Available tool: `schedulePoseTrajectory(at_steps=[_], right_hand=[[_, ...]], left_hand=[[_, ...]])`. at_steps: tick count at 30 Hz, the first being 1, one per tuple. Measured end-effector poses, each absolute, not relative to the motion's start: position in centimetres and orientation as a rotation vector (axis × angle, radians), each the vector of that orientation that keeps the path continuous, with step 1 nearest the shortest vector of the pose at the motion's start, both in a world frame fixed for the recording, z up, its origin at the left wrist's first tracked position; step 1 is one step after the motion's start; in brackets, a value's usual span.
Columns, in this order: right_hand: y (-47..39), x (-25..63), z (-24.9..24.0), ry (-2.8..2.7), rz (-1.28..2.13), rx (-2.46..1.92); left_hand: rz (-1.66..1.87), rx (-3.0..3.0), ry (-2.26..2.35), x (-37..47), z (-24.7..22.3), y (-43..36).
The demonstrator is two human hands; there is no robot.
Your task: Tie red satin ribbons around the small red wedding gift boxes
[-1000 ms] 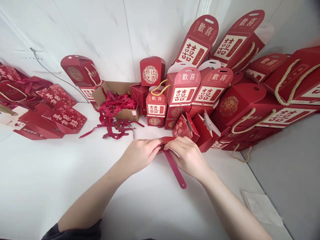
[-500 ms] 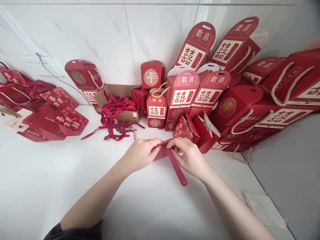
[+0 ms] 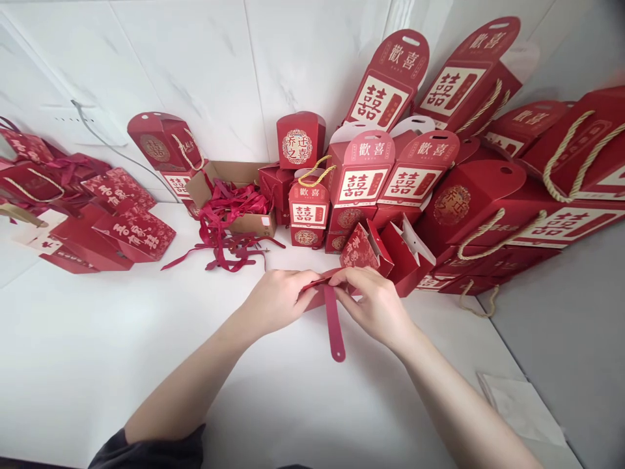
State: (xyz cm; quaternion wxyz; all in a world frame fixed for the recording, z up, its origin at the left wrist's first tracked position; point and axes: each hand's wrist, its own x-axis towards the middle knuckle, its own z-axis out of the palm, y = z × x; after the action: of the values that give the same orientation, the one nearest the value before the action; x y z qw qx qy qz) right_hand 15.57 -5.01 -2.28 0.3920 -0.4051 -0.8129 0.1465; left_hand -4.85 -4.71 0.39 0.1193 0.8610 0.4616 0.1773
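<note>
A small red gift box (image 3: 316,301) stands on the white table in front of me, its top edges drawn close together. My left hand (image 3: 279,301) is closed on the box's left side, thumb in front near the top edge. At the right end of the top, my right hand (image 3: 377,305) pinches a magenta strap (image 3: 335,333) where it meets the box. The strap hangs down the front, with a small hole in its rounded lower end. My fingers hide most of the box's top and the strap's upper end.
A cardboard box (image 3: 251,225) full of magenta ribbons (image 3: 234,202) stands behind, with straps spilling onto the table. Stacked red gift boxes (image 3: 361,185) crowd the back and right. More red boxes (image 3: 134,234) sit at left. A clear packet (image 3: 520,404) lies at the right edge.
The strap's free end has swung left and now hangs nearly straight down. Both hands keep almost the same grip. The view has shifted slightly.
</note>
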Motion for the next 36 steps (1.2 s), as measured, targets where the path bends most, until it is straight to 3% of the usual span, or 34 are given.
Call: schedulePoseTrajectory(at_steps=[8,15,22,28,36], right_hand=[[-4.8,15.8,-1.6,-2.036,0.132,-1.000],[-5.5,15.8,-0.6,-2.076,0.580,-0.935],[-5.8,16.3,-0.2,-2.004,0.771,-0.867],[-5.5,17.4,0.7,-2.298,0.747,-0.564],[-4.9,16.6,-0.2,-1.892,1.263,-0.974]], left_hand=[[0.541,2.454,1.239,-4.9,1.2,-4.9],[0.561,2.066,1.119,-5.1,1.7,-4.3],[0.519,1.910,1.032,-5.7,1.3,-3.3],[0.476,1.870,0.954,-5.9,0.8,-2.5],[0.428,1.944,0.977,-6.1,0.8,-2.5]])
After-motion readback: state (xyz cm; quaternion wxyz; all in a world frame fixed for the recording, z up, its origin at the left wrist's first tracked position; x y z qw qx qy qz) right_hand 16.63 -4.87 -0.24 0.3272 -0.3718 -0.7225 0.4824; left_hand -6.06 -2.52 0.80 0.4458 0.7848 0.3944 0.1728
